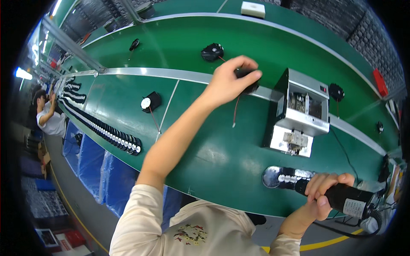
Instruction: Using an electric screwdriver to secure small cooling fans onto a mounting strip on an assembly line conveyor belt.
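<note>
My left hand is closed around a black round motor-like part, held over the metal rail at the edge of the green belt. A thin reddish lead hangs below it. My right hand grips a black electric screwdriver, its body lying nearly level and its cable trailing off at the right. Just left of the screwdriver's front end, a shiny round metal dish and a row of small silvery pieces are on the green table. A silver screw feeder stands between and beyond my hands.
More black parts ride on the green belt, one black part close behind my left hand. A black part with a white face sits left on the table, near a long stacked row. At far left a person works.
</note>
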`<move>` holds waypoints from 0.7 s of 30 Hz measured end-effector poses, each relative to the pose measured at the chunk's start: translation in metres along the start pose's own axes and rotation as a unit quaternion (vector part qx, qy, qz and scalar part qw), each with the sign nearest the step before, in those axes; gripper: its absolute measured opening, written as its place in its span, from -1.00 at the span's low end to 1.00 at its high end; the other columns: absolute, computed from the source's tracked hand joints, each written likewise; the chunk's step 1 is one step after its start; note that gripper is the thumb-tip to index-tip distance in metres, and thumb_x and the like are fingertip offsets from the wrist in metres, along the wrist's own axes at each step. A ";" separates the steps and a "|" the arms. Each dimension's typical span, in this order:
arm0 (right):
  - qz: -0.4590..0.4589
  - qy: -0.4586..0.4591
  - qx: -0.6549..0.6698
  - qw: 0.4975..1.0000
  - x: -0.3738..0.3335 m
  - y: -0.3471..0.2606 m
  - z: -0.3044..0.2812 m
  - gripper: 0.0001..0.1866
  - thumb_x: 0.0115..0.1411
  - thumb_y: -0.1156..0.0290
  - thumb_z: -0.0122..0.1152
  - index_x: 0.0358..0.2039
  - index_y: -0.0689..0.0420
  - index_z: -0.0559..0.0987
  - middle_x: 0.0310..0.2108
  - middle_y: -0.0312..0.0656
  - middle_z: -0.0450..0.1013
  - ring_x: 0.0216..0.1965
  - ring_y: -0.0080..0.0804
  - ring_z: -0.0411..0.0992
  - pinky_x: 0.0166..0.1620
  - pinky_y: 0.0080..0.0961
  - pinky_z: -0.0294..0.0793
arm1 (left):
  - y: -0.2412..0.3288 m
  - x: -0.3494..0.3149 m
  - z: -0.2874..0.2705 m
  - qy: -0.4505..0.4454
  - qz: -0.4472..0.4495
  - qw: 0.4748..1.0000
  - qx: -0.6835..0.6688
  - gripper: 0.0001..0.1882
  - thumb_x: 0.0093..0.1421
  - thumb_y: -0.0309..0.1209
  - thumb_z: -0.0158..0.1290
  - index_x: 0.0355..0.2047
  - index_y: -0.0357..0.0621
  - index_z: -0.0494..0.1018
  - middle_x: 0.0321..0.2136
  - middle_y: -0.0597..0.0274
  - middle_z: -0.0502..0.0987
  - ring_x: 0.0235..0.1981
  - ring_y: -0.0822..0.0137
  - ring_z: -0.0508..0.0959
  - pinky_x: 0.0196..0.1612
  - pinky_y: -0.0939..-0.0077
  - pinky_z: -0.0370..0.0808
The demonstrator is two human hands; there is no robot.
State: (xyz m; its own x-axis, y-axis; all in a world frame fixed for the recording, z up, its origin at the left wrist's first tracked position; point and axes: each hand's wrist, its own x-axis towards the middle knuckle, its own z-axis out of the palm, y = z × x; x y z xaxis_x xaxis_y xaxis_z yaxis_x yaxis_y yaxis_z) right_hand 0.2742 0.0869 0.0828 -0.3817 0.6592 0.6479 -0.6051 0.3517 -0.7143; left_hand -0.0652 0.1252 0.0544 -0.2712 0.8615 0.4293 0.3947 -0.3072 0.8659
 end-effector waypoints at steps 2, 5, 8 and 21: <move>0.012 -0.032 0.001 0.999 0.000 0.001 0.000 -0.41 0.04 0.61 0.20 0.07 0.18 0.20 -0.65 -0.25 0.31 -0.72 -0.46 0.31 -0.58 -0.48 0.41 | 0.032 -0.048 -0.009 -0.095 -0.130 0.985 -0.068 -0.77 0.20 -0.37 0.18 -0.19 -0.24 0.51 -0.29 0.34 0.55 -0.29 0.54 0.52 -0.19 0.62 0.46; 0.017 -0.034 0.003 0.999 0.002 0.002 0.006 -0.44 0.02 0.59 0.23 0.02 0.18 0.22 -0.65 -0.25 0.31 -0.72 -0.46 0.30 -0.58 -0.49 0.40 | 0.039 -0.107 0.002 -0.096 -0.149 0.984 -0.016 -0.81 0.16 -0.37 0.21 -0.28 -0.22 0.55 -0.42 0.27 0.60 -0.36 0.48 0.55 -0.25 0.56 0.50; 0.025 -0.006 0.007 1.000 0.002 0.003 0.009 -0.45 0.00 0.57 0.25 -0.01 0.18 0.22 -0.65 -0.25 0.31 -0.72 -0.47 0.30 -0.60 -0.50 0.39 | 0.030 -0.134 0.010 -0.115 -0.096 0.983 0.104 -0.82 0.13 -0.36 0.21 -0.28 -0.15 0.58 -0.37 0.16 0.62 -0.24 0.17 0.55 -0.08 0.31 0.45; 0.031 0.035 0.017 0.999 0.001 0.002 0.011 -0.44 -0.02 0.56 0.29 -0.03 0.19 0.23 -0.61 -0.24 0.29 -0.69 -0.46 0.27 -0.57 -0.49 0.37 | 0.044 -0.160 0.008 -0.260 0.096 0.950 0.143 -0.74 -0.19 -0.61 0.26 -0.42 -0.16 0.51 -0.11 0.08 0.38 -0.02 0.00 0.47 -0.04 0.18 0.50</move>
State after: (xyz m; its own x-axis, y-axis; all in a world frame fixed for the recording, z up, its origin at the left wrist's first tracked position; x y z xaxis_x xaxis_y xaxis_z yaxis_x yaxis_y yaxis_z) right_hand 0.2655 0.0809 0.0847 -0.3699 0.7252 0.5808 -0.6055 0.2860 -0.7427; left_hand 0.0030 -0.0231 0.0215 0.2709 0.9071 0.3221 0.6358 -0.4199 0.6477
